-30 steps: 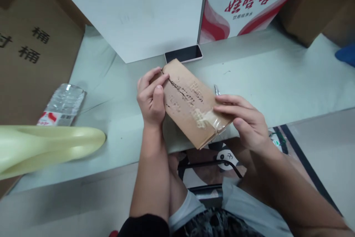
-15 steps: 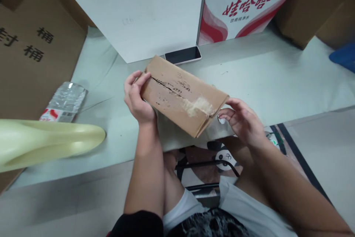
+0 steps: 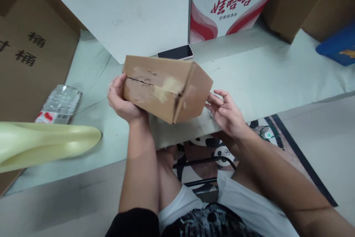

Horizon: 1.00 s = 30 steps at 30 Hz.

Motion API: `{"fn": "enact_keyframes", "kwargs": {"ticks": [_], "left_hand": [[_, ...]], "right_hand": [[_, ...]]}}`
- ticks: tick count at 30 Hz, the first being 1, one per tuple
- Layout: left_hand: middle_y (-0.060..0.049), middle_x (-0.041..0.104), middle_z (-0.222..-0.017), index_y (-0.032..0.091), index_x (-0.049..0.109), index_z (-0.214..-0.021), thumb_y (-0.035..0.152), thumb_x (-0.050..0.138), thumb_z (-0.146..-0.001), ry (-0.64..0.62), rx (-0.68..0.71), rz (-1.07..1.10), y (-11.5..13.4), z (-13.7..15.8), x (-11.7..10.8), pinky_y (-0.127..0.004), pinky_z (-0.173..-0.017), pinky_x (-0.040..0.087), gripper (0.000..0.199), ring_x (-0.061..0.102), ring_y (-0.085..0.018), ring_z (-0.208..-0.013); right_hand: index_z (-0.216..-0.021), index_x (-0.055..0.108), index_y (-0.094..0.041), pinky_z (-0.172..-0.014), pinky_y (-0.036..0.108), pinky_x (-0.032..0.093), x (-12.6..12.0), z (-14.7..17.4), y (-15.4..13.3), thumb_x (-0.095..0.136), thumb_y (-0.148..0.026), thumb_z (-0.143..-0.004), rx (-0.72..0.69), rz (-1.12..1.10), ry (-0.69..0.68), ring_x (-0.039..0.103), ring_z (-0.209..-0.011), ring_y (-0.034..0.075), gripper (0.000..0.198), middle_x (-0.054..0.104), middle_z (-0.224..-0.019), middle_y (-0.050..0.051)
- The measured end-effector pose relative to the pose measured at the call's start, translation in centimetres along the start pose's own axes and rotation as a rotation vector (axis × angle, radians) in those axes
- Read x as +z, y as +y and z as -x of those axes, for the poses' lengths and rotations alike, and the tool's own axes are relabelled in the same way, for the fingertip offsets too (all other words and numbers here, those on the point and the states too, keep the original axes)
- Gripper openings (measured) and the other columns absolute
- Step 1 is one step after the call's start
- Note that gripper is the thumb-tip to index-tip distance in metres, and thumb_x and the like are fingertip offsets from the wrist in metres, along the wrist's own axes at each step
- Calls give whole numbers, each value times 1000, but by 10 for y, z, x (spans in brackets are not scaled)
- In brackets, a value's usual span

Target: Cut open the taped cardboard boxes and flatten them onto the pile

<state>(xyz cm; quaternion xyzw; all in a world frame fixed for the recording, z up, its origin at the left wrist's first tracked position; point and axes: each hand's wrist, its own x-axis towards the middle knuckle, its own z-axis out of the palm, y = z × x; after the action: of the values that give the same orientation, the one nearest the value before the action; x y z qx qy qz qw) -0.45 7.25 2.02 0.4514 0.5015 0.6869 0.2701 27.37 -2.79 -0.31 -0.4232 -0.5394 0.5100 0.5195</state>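
Observation:
A small brown cardboard box (image 3: 155,81) is tilted above the pale green tabletop, its taped seam and right end facing me. My left hand (image 3: 122,98) is wrapped round its left end, fingers over the edge. Close by the right end is my right hand (image 3: 224,111), fingers apart and slightly curled; whether the fingertips touch the cardboard I cannot tell. Something small and shiny, perhaps a ring, shows at the right fingers. Behind the box, a phone (image 3: 176,52) lies on the table, partly covered by it.
White cartons stand at the back, one a printed white-and-red carton (image 3: 222,11). On the left are a large brown carton (image 3: 36,70), a clear plastic bottle (image 3: 59,104) and a pale yellow smooth object (image 3: 55,142). At the right sits a blue object (image 3: 338,46).
The box has turned so its right end now shows, and it has shifted left in view. Both hands moved left with it; the camera view also shifted slightly.

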Motion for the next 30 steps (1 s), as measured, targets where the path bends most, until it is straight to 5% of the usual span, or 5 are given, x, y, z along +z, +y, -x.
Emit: {"fn": "enact_keyframes", "kwargs": {"ticks": [3, 8, 17, 24, 30], "left_hand": [[-5, 68, -97, 26, 65, -87, 73, 41, -88, 116, -245, 135, 4, 11, 10, -40, -82, 54, 53, 64, -26, -109], [-6, 58, -67, 23, 64, -78, 94, 47, -76, -306, -702, 104, 6, 30, 25, -38, -69, 49, 74, 63, -26, -81], [0, 55, -64, 24, 63, -106, 91, 44, -82, -444, -836, -70, 17, 35, 26, -25, -45, 32, 74, 47, -13, -42], [-7, 69, -71, 22, 63, -117, 81, 26, -93, -984, -1038, -215, 38, 38, 27, -24, -44, 32, 73, 60, -17, -47], [-13, 73, -101, 20, 61, -103, 61, 51, -92, -483, -489, -446, 15, 34, 23, -39, -81, 57, 44, 72, -27, -91]], "right_hand": [[-136, 41, -40, -116, 55, 46, 11, 2, -8, 53, -67, -90, -251, 121, 23, 45, -149, 27, 55, 44, -161, 3], [-148, 41, -40, -128, 63, 26, 16, -1, -24, 51, -69, -90, -329, 425, 38, 16, -162, 30, 66, 27, -171, 0], [-140, 58, -33, -127, 63, 32, 17, -9, -31, 55, -32, -95, -559, 584, 90, 46, -148, 32, 45, 60, -145, 8], [-115, 72, -32, -127, 64, 31, 14, -9, -42, 57, -23, -95, -636, 644, 186, 39, -153, 31, 27, 49, -156, 2], [-109, 71, -28, -121, 58, 44, 19, -14, -42, 59, -16, -93, -703, 531, 135, 73, -106, 21, 24, 76, -105, 1]]}}
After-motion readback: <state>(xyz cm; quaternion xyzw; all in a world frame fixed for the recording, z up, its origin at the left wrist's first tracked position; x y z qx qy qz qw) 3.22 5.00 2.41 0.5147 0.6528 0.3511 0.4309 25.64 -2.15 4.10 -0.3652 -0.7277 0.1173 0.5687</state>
